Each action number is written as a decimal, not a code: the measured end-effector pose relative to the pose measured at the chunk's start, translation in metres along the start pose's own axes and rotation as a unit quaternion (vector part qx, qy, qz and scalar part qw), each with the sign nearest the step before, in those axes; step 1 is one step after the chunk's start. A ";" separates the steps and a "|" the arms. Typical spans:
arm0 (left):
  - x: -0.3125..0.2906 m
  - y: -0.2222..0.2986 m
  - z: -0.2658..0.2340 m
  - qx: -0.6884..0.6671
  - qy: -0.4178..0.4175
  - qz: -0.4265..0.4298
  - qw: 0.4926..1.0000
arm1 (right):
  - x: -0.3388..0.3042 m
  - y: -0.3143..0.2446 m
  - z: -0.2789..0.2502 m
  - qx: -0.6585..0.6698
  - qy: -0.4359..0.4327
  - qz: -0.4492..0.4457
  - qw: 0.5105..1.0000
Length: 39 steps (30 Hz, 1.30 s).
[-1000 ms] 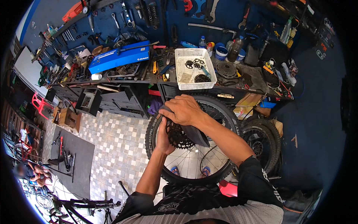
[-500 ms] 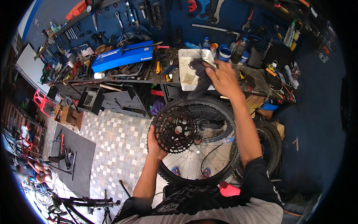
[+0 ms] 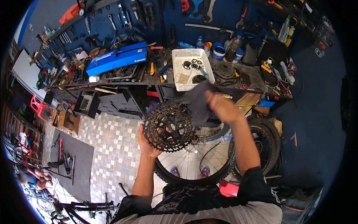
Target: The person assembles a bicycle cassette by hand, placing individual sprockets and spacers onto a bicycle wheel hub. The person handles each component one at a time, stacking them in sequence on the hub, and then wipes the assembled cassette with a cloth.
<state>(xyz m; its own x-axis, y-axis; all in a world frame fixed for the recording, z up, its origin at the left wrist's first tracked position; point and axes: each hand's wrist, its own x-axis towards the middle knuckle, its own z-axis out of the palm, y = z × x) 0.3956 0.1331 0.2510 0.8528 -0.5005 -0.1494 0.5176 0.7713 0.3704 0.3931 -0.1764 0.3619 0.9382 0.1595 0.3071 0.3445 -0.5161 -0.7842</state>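
My left hand (image 3: 148, 145) grips a large black bicycle cassette (image 3: 168, 128) by its lower left edge, fingers showing through its openings. In my right hand (image 3: 225, 107), smeared by motion, a dark grey rag (image 3: 199, 103) hangs toward the cassette's upper right side. Whether the rag touches the sprockets I cannot tell. Behind the cassette stands a bicycle wheel (image 3: 228, 158) with a knobby tyre, partly hidden by the rag and cassette. A white plastic basket (image 3: 174, 71) on the bench beyond holds several small black sprockets (image 3: 194, 64) and a smaller sprocket cluster (image 3: 198, 78).
Another cassette (image 3: 225, 70) lies on the bench, right of the basket. A long blue box (image 3: 117, 59) sits among tools to the left. More tyres (image 3: 263, 140) lean at the right. A grey mat (image 3: 80, 164) with tools covers part of the tiled floor.
My right hand has drawn the rag back from over the basket toward the cassette, uncovering the sprockets in the basket. The cassette has tilted, showing more of its face.
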 end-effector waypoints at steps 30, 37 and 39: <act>-0.003 -0.068 0.003 0.261 0.068 -0.010 0.963 | 0.032 0.075 0.151 0.006 0.134 0.254 0.958; -0.012 -0.037 -0.006 0.168 0.123 0.002 0.978 | 0.032 0.073 0.096 0.546 0.308 0.270 0.731; -0.010 -0.027 -0.006 0.138 0.083 0.009 0.987 | 0.008 0.046 0.091 0.566 0.204 0.209 0.771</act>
<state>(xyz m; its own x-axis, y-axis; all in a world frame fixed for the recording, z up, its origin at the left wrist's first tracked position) 0.3736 0.1194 0.2365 0.8733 -0.3984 -0.2803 0.4828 0.6318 0.6064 0.4197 -0.1223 0.2787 0.9660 -0.2196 -0.1363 0.0413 0.6517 -0.7574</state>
